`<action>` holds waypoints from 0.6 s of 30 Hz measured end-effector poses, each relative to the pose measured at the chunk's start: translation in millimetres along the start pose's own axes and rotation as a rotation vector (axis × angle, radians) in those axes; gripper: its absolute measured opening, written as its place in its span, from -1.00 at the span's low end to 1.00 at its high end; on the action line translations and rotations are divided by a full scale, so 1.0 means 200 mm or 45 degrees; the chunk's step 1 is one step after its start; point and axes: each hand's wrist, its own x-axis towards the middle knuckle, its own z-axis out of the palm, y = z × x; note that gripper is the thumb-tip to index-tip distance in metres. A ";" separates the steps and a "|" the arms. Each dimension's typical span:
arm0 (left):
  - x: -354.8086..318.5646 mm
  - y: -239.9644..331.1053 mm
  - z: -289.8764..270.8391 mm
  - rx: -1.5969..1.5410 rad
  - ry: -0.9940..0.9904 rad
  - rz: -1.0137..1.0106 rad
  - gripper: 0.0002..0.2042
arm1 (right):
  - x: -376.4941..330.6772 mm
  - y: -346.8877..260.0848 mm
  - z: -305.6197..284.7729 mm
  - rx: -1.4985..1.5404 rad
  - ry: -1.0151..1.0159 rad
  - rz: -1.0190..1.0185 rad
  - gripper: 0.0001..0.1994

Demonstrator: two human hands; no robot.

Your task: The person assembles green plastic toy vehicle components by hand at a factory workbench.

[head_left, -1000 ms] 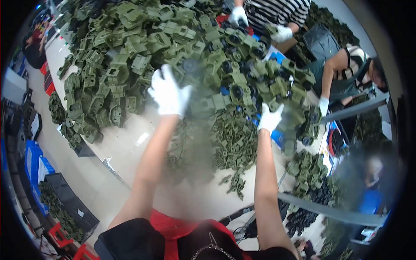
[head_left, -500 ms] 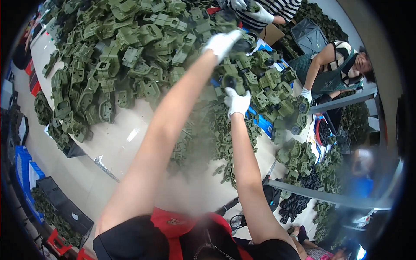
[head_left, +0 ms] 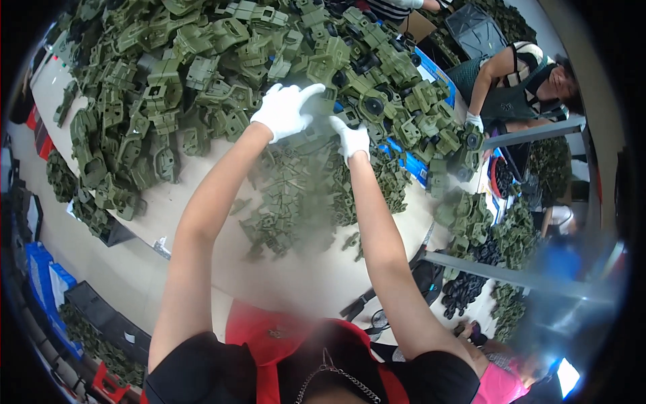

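Observation:
My left hand (head_left: 285, 113), in a white glove, hovers at the near edge of a big heap of green plastic toy vehicle bodies (head_left: 195, 74). Its fingers are spread and nothing shows in them. Close by on the right, my right hand (head_left: 352, 139), gloved too, has its fingers apart and seems to hold nothing. Beyond it lie green toy vehicles with black wheels (head_left: 373, 104), packed together over blue sheets. Below both hands, small green parts (head_left: 289, 202) are scattered on the pale table (head_left: 182, 202). A haze blurs the middle of the view.
A co-worker (head_left: 518, 84) across the right side reaches a gloved hand to the vehicles; another person's striped sleeve shows at the top. A grey metal bar (head_left: 511, 273) crosses at right, near black parts (head_left: 463, 293). A dark crate (head_left: 101, 310) with green parts stands lower left.
My left hand has drawn back from the far vehicles toward me and to the left. My right hand has shifted slightly left. More wheeled vehicles are now visible where the left hand was.

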 end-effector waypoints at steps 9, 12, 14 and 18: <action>-0.38 0.19 0.19 -0.068 0.568 -0.044 -0.65 | -0.02 -0.15 -0.13 0.408 -0.424 0.419 -0.33; -0.60 0.34 0.32 -0.842 0.141 -0.583 -0.51 | -0.17 -0.16 -0.13 0.562 -0.191 0.120 -0.32; -0.70 0.28 0.40 -1.788 -0.010 -0.954 -0.41 | -0.48 -0.29 -0.13 0.813 0.023 -0.143 -0.22; -0.73 0.36 0.05 -3.172 -0.498 -0.626 -0.15 | -1.01 -0.27 -0.33 -0.176 0.246 -1.335 -0.49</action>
